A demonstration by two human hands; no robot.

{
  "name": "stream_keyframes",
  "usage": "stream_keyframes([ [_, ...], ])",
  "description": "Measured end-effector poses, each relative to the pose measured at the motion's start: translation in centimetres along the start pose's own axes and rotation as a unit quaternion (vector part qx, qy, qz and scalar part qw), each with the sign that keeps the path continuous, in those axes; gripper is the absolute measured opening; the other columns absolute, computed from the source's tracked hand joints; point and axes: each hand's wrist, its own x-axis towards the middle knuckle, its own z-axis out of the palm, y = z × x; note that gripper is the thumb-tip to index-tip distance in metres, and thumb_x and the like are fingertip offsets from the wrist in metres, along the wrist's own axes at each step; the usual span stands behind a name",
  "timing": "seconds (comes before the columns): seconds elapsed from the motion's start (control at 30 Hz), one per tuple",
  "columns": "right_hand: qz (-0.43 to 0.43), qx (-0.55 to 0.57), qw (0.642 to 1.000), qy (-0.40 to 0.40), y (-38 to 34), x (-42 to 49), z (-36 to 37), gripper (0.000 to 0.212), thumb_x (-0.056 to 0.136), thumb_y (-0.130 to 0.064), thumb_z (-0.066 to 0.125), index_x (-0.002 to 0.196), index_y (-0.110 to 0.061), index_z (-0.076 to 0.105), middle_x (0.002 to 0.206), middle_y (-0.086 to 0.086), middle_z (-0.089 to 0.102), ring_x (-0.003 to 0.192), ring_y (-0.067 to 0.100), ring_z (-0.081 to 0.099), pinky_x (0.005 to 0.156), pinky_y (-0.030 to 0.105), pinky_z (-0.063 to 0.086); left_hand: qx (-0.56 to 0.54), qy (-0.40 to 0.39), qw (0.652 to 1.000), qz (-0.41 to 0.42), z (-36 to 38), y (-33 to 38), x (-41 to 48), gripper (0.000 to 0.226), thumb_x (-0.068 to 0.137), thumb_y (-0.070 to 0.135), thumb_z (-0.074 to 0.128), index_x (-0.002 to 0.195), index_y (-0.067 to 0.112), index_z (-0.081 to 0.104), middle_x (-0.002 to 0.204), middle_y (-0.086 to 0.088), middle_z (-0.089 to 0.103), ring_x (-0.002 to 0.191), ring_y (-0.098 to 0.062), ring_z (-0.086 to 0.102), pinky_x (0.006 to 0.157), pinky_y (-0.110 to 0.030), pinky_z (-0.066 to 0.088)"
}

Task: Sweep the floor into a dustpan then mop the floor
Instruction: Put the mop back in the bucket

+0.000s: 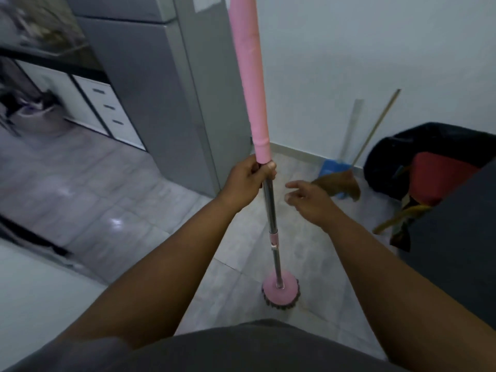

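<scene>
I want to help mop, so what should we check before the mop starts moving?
1. Grip of the left hand on the mop pole: ok.
2. Second grip, by the right hand: not ok, it is open beside the pole.
3. The mop head down on the floor: ok.
4. The broom and dustpan out of the way by the wall: ok.
5. Mop head wet enough: cannot tell.

Grey tiled floor (107,200), glossy; pale wall (349,49); grey fridge (150,103); white drawers (107,108) left; black-bagged bin (429,140) right.
</scene>
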Motion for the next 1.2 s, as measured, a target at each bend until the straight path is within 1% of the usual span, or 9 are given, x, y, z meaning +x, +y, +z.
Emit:
stream_keyframes([
  [0.13, -0.047, -0.029, 0.994, -0.098, -2.5, 1.5, 4.3, 0.047, 0.082, -0.038, 0.074, 0.125, -0.037, 0.055, 0.112, -0.010, 0.062, 0.105, 0.009, 0.057, 0.085, 0.022, 0.045, -0.004, 0.041, 0.999, 0.019, -4.2, 1.4, 0.5, 0.006, 0.098, 0.026, 0.059, 0.095, 0.026, 0.063, 0.089, 0.001, 0.073, 0.088, -0.016, 0.072, 0.084, -0.038, 0.059],
  [0.23, -0.099, -0.057, 0.987, -0.112, -5.0, 2.8, 7.5, 0.024, 0.087, -0.039, 0.069, 0.108, -0.032, 0.060, 0.105, -0.012, 0.065, 0.100, 0.009, 0.061, 0.077, 0.019, 0.044, 0.005, 0.072, 0.997, 0.040, -7.5, 2.4, 0.7, 0.007, 0.097, 0.032, 0.060, 0.094, 0.029, 0.065, 0.085, 0.006, 0.074, 0.084, -0.012, 0.073, 0.077, -0.031, 0.060],
  [0.37, -0.151, -0.063, 0.981, -0.108, -8.2, 3.9, 11.4, 0.014, 0.093, -0.035, 0.062, 0.097, -0.022, 0.061, 0.088, -0.004, 0.068, 0.083, 0.012, 0.065, 0.065, 0.019, 0.044, 0.010, 0.116, 0.992, 0.040, -12.2, 2.8, 0.3, 0.009, 0.095, 0.034, 0.063, 0.092, 0.027, 0.068, 0.086, 0.001, 0.075, 0.087, -0.023, 0.073, 0.080, -0.044, 0.059],
  [0.57, -0.186, -0.043, 0.966, -0.172, -12.6, 5.0, 17.4, 0.017, 0.093, -0.031, 0.064, 0.104, -0.019, 0.064, 0.096, -0.001, 0.070, 0.091, 0.015, 0.066, 0.079, 0.026, 0.053, -0.017, 0.154, 0.988, -0.002, -20.4, 0.7, -2.7, 0.015, 0.093, 0.032, 0.066, 0.108, 0.033, 0.067, 0.110, -0.015, 0.069, 0.105, -0.021, 0.068, 0.091, -0.035, 0.058],
  [0.73, -0.216, -0.019, 0.945, -0.243, -16.6, 6.3, 21.1, 0.011, 0.090, -0.035, 0.066, 0.092, -0.025, 0.063, 0.092, -0.004, 0.071, 0.090, 0.014, 0.068, 0.088, 0.043, 0.056, 0.000, 0.188, 0.975, -0.123, -24.9, -6.0, -8.6, 0.031, 0.095, 0.028, 0.064, 0.124, 0.035, 0.056, 0.123, -0.001, 0.065, 0.113, -0.012, 0.063, 0.097, -0.032, 0.054],
  [0.87, -0.276, 0.009, 0.913, -0.302, -21.1, 6.7, 23.0, 0.021, 0.082, -0.051, 0.063, 0.094, -0.033, 0.066, 0.093, -0.011, 0.073, 0.090, 0.005, 0.069, 0.088, 0.041, 0.057, -0.010, 0.200, 0.957, -0.212, -23.8, -10.7, -12.8, 0.055, 0.087, 0.029, 0.074, 0.137, 0.028, 0.052, 0.131, -0.001, 0.061, 0.121, -0.013, 0.058, 0.104, -0.036, 0.049],
  [0.93, -0.305, 0.015, 0.889, -0.341, -23.6, 6.1, 24.1, 0.034, 0.076, -0.059, 0.058, 0.095, -0.033, 0.067, 0.093, -0.012, 0.073, 0.088, 0.003, 0.070, 0.085, 0.038, 0.059, -0.020, 0.225, 0.952, -0.208, -22.9, -11.1, -13.7, 0.056, 0.086, 0.030, 0.076, 0.136, 0.027, 0.053, 0.125, 0.000, 0.065, 0.117, -0.014, 0.061, 0.103, -0.038, 0.049],
  [1.07, -0.352, 0.029, 0.841, -0.411, -27.1, 3.9, 26.8, 0.035, 0.075, -0.060, 0.056, 0.094, -0.032, 0.067, 0.093, -0.009, 0.074, 0.088, 0.007, 0.071, 0.084, 0.041, 0.059, -0.030, 0.349, 0.919, -0.179, -22.7, -10.8, -15.8, 0.023, 0.092, 0.024, 0.068, 0.114, 0.024, 0.060, 0.092, -0.007, 0.068, 0.086, -0.021, 0.069, 0.087, -0.044, 0.058],
  [1.2, -0.374, 0.038, 0.791, -0.483, -28.9, 0.5, 29.5, 0.034, 0.075, -0.060, 0.058, 0.093, -0.034, 0.069, 0.092, -0.007, 0.074, 0.090, 0.012, 0.071, 0.084, 0.045, 0.058, -0.047, 0.451, 0.873, -0.180, -23.1, -10.5, -19.9, 0.014, 0.096, 0.018, 0.062, 0.110, 0.018, 0.062, 0.085, -0.007, 0.063, 0.077, -0.017, 0.065, 0.072, -0.027, 0.054],
])
